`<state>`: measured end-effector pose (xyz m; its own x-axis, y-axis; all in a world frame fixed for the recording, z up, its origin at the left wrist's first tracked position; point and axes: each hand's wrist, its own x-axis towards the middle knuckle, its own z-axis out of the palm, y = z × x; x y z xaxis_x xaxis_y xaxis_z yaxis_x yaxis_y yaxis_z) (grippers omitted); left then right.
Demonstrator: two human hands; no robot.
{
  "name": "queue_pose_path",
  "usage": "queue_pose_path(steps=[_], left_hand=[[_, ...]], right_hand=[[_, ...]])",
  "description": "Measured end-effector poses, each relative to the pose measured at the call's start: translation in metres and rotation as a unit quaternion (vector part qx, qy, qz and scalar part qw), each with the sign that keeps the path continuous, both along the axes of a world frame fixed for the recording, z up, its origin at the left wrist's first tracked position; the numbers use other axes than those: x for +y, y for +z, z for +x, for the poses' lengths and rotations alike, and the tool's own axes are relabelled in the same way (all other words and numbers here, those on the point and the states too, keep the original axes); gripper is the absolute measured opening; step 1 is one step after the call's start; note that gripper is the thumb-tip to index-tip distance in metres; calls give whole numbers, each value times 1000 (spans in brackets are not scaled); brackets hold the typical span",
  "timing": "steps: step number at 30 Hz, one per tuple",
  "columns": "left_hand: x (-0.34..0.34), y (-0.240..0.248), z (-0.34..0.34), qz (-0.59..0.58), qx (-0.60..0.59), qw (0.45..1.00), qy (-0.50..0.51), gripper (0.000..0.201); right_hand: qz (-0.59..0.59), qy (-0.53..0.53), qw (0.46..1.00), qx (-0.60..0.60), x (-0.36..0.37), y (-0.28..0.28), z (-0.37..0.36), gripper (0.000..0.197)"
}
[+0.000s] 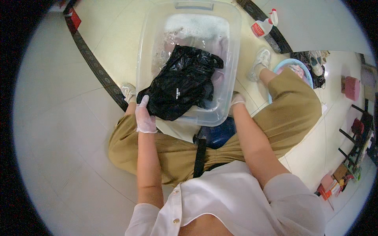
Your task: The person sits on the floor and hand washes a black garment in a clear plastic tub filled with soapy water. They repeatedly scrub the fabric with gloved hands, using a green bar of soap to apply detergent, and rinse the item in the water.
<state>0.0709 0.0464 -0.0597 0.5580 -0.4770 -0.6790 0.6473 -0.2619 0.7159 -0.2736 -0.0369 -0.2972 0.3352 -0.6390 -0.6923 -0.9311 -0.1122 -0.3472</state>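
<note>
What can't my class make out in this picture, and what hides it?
All in the head view:
Left hand: most fingers, hidden by the black cloth.
Right hand: fingers unclear against the tub wall, so its grip is uncertain.
Tub bottom: largely covered by foam and cloth.
Blue basin: partly behind the trousers.
</note>
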Motion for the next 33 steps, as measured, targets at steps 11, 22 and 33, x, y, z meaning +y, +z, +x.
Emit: queue_pose_path(steps=[11,22,33], left_hand=[[-5,3,-8,23,0,998,-60,40],[-18,0,-14,55,20,995,-77,46],[-6,12,-22,39,-56,996,-53,42]], right_hand=[[-28,18,998,59,70,6,44,48],[138,-328,933,48,68,5,49,52],[146,-86,984,-61,33,45,57,42]])
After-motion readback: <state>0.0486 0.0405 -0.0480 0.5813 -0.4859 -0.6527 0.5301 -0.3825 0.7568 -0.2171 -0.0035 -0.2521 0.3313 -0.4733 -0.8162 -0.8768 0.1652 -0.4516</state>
